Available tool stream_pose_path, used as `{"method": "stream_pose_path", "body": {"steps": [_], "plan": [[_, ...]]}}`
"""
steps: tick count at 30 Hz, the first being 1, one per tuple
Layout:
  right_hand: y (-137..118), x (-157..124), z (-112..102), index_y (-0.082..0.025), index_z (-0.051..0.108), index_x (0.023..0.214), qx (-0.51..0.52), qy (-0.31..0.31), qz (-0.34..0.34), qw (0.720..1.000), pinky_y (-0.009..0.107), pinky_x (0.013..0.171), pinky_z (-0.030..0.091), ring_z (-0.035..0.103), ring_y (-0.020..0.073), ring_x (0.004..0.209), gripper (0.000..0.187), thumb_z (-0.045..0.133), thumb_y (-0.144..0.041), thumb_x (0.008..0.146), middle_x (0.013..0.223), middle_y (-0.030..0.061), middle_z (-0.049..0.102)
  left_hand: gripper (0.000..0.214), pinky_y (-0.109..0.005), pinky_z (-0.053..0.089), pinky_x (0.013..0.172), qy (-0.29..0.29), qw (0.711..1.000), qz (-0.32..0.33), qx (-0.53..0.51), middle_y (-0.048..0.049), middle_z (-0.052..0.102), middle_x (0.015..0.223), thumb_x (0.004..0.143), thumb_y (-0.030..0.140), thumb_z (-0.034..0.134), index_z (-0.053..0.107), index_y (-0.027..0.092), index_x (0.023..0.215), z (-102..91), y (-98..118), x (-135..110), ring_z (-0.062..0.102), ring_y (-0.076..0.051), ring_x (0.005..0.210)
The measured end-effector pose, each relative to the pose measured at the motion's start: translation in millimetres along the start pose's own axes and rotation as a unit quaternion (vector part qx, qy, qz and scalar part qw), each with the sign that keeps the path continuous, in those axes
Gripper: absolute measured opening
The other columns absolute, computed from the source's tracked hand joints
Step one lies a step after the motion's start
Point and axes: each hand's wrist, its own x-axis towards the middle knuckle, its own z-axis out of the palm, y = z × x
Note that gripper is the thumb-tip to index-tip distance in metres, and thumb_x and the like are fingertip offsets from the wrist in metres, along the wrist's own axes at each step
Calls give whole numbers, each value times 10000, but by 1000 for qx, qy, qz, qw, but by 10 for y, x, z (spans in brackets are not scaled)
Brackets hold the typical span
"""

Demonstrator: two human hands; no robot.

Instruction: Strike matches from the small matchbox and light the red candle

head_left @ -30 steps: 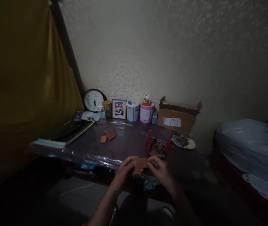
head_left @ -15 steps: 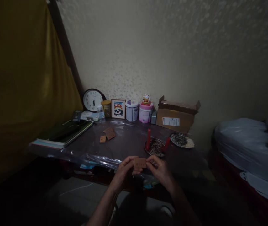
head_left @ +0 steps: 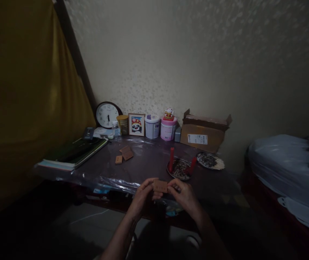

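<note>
Between my two hands, just over the table's front edge, is a small brown matchbox (head_left: 160,186) with faint dark marks on its face. The fingers of my left hand (head_left: 144,193) close on its left end. My right hand (head_left: 183,195) pinches the right end between thumb and fingertips. Beyond them, a metal plate (head_left: 180,176) holds dark bits and a red candle (head_left: 171,159) standing upright. A second red candle (head_left: 193,165) leans at its right side. Further right lies a plate of matchsticks (head_left: 210,160), some dark, some pale.
Small brown boxes (head_left: 126,152) lie left of centre on the plastic-covered table (head_left: 146,159). Along the wall stand a clock (head_left: 107,115), a framed panda picture (head_left: 136,125), two tubs (head_left: 152,127) and an open carton (head_left: 201,134). A large book (head_left: 75,153) lies at left.
Both hands and the matchbox have shifted very slightly left and up. The grip looks the same, and the things on the table have stayed put.
</note>
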Motion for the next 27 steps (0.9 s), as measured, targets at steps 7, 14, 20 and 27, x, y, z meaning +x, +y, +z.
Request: {"method": "stream_pose_path", "body": {"steps": [7,14,20,27], "plan": [[88,23,32,-189,601,739,34,-21,29,999,224,588,465,624,143,631,86,523,-225,751,678,-4,650,297,-228,492,521,-2,1000,-1,14,-62,699,731,703,220,599,574,132,986,-35,-24,37,638,-141,533],[39,14,24,-185,577,718,-10,-34,12,999,208,547,432,585,124,581,82,515,-229,750,644,-16,613,249,-218,479,476,0,1000,1,25,-45,693,709,691,223,588,585,135,924,-50,-31,42,614,-123,478],[38,14,32,-186,589,767,-6,-29,-1,1000,218,578,453,605,130,615,83,515,-211,741,706,1,648,256,-216,476,469,6,1000,3,17,-42,691,706,679,226,584,587,135,918,-71,-48,69,610,-120,476],[36,12,15,-192,616,733,-38,-35,-15,999,226,609,440,614,142,650,104,517,-204,763,712,3,665,251,-215,476,474,7,1000,7,17,-45,689,706,686,241,586,588,139,916,-78,-69,66,609,-117,477]]}}
